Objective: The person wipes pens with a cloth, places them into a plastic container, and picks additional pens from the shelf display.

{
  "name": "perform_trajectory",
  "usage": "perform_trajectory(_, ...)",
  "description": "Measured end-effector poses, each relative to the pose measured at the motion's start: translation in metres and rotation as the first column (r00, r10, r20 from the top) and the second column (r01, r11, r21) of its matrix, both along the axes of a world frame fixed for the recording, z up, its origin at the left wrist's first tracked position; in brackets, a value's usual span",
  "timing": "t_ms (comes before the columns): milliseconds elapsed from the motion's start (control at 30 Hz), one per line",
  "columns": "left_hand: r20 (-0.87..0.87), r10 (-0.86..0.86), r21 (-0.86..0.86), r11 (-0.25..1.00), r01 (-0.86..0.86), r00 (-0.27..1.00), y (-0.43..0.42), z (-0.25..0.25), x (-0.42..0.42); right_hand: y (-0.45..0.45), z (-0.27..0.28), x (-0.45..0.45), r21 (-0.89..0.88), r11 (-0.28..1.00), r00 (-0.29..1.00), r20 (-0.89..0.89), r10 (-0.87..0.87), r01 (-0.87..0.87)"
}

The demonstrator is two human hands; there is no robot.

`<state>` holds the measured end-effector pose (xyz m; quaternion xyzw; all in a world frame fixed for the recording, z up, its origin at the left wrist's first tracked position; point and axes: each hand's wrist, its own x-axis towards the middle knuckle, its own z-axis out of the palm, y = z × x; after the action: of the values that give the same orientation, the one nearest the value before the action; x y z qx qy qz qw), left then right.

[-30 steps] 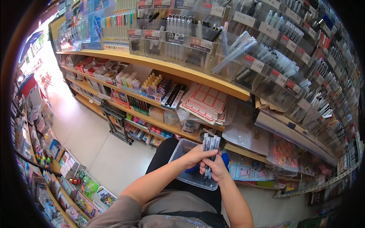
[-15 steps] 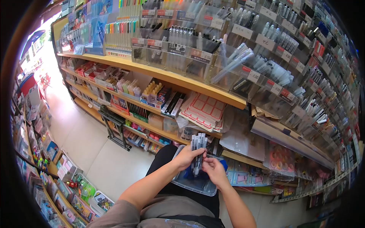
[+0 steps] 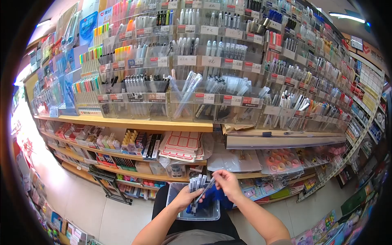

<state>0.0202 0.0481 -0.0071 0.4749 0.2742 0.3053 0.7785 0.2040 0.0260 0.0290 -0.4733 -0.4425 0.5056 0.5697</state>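
Note:
My left hand (image 3: 185,199) is closed round a bunch of pens (image 3: 197,182) with clear barrels, their ends pointing up. To its right, my right hand (image 3: 227,183) pinches the upper end of a single pen (image 3: 209,187). That pen slants away from the bunch, its lower end still near my left fingers. Beneath both hands a clear plastic box (image 3: 173,188) rests on my lap. Something dark blue (image 3: 210,203) lies in it, too covered to make out.
Ahead rises a rack of clear pen holders (image 3: 183,104) with price tags. Below its wooden shelf (image 3: 163,123) sit stacked red-bordered label sheets (image 3: 179,145) and boxed goods. A folded black metal stand (image 3: 107,183) leans at the lower left. More goods line the right side.
My view has swung up and to the right, showing more of the rack. My right hand has risen away from the bunch, drawing one pen out at a slant.

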Motion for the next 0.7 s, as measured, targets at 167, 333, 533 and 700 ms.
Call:
perform_trajectory(167, 0.014, -0.051, 0.059, 0.997, 0.050, 0.999, -0.003, -0.006, 0.005, -0.004, 0.036, 0.029, 0.073, 0.995, 0.998, 0.000, -0.068, 0.067)
perform_trajectory(333, -0.017, -0.049, 0.057, 0.997, 0.050, 0.999, -0.003, -0.008, 0.004, -0.003, 0.110, 0.059, 0.317, 0.922, 0.960, 0.092, -0.264, 0.224)
perform_trajectory(533, 0.012, 0.002, 0.018, 1.000, -0.003, 1.000, -0.001, -0.016, 0.000, 0.008, 0.228, 0.096, 0.652, 0.647, 0.857, -0.006, -0.516, 0.395)
perform_trajectory(700, 0.019, -0.002, 0.020, 1.000, 0.001, 1.000, -0.001, -0.015, -0.001, 0.021, 0.285, 0.105, 0.821, 0.438, 0.747, 0.022, -0.665, 0.366)
